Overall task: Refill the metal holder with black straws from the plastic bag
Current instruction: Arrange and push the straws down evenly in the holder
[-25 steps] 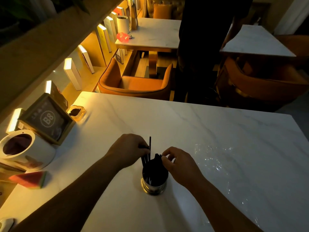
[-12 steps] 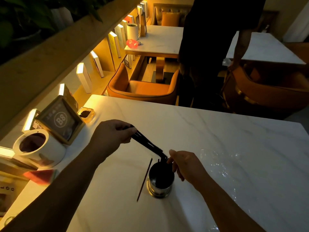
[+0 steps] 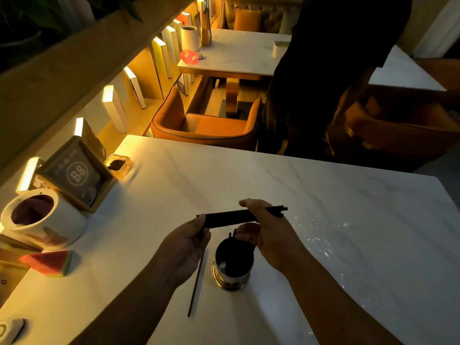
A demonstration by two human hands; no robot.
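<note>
A bundle of black straws (image 3: pixel 230 218) lies level above the table, held at both ends. My left hand (image 3: pixel 186 247) pinches its left end, and my right hand (image 3: pixel 266 232) grips it near the right end, where a few tips stick out. Just below stands the round metal holder (image 3: pixel 232 272), dark inside, with a straw or two still poking up at its rim. One loose black straw (image 3: pixel 196 282) lies on the marble table (image 3: pixel 249 178) left of the holder. The clear plastic bag (image 3: pixel 321 235) lies flat and glinting to the right.
At the left edge stand a white cup-shaped container (image 3: pixel 42 220), a framed "B8" sign (image 3: pixel 77 175), a small amber dish (image 3: pixel 118 164) and a watermelon-slice ornament (image 3: pixel 48 262). A person in dark clothes (image 3: pixel 323 70) stands beyond the far edge, beside orange chairs (image 3: pixel 206 120).
The bundle has come out of the holder and been turned from slanted to level above it. My right hand moved from the holder's rim up onto the bundle. One straw dropped onto the table.
</note>
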